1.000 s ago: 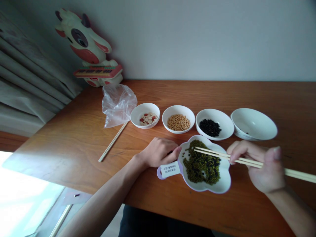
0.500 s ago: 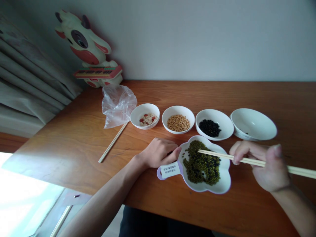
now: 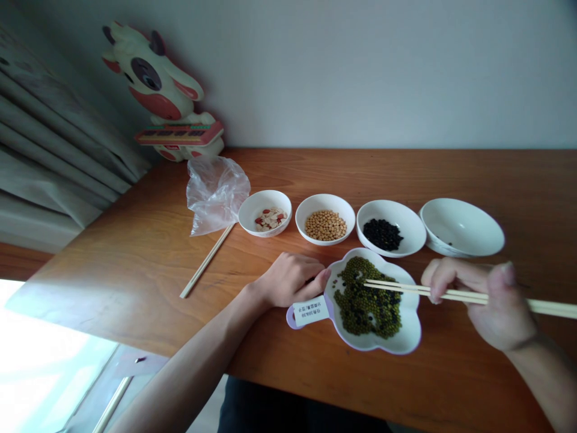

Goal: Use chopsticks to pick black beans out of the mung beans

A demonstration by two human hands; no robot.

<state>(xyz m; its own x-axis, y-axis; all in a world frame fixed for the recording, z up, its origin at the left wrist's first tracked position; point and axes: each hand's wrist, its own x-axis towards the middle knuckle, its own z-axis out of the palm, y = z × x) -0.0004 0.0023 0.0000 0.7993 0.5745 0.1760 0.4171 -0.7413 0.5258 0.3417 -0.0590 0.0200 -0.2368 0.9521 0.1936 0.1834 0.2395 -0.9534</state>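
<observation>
Green and dark beans (image 3: pixel 367 313) lie mixed in the white dish (image 3: pixel 409 310), chopsticks (image 3: pixel 410 289) reaching over them

From the head view, the tips have slid slightly rightward and nearer the person within the last second; they stand barely apart, which suggests nothing is lifted, though a pinched bean could be too small to see; the right hand (image 3: pixel 498 310) is closed around the chopsticks; the left hand (image 3: pixel 291 279) has curled fingers and touches the rim, its grip uncertain; the dish sits just before the black-bean bowl (image 3: pixel 412 237)
</observation>
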